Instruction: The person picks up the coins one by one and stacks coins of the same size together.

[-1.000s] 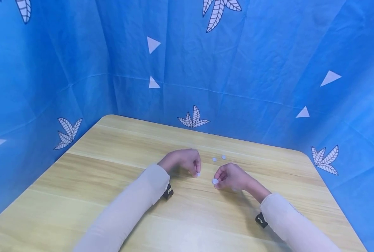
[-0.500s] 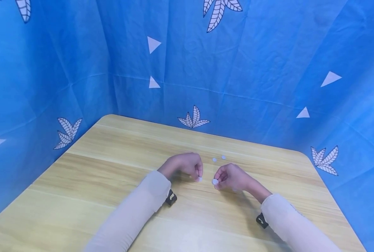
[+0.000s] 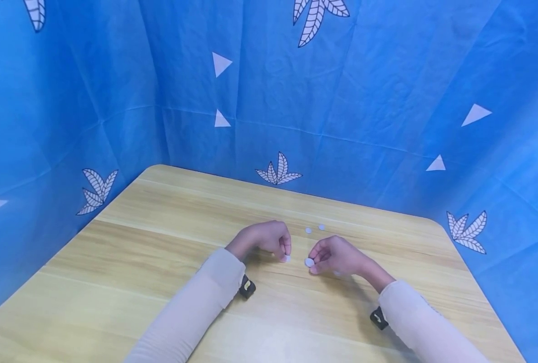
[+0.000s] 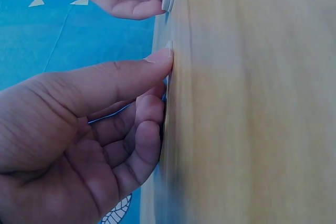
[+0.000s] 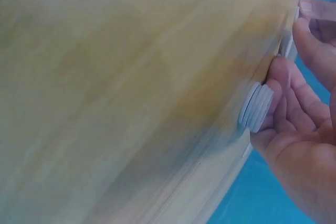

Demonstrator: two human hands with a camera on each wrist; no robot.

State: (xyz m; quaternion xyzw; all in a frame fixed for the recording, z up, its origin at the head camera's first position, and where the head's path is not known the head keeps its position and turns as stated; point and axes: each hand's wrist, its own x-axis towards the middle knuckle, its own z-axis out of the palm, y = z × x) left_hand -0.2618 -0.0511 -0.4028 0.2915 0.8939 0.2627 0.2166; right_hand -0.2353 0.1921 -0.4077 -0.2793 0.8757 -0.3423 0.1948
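My right hand (image 3: 339,257) grips a short stack of several white round discs (image 5: 256,108) between thumb and fingers, just over the tabletop. Across a small gap to the left, my left hand (image 3: 271,238) pinches a small white disc (image 3: 288,258) low at the table surface. Seen from the left wrist, only a thin pale edge of that disc (image 4: 169,44) shows past the thumb tip. Two more white discs, one nearer (image 3: 308,230) and one farther (image 3: 321,227), lie flat on the table beyond the hands.
The wood-grain table (image 3: 128,242) has rounded far corners. Blue cloth (image 3: 269,91) printed with leaves and triangles hangs behind it and along both sides. A small pale spot (image 3: 337,273) shows beneath the right hand. Dark bands sit at both sleeve cuffs.
My left hand has slid slightly toward me with the small disc, mostly in the first half second. My right hand holds its stack in nearly the same spot.
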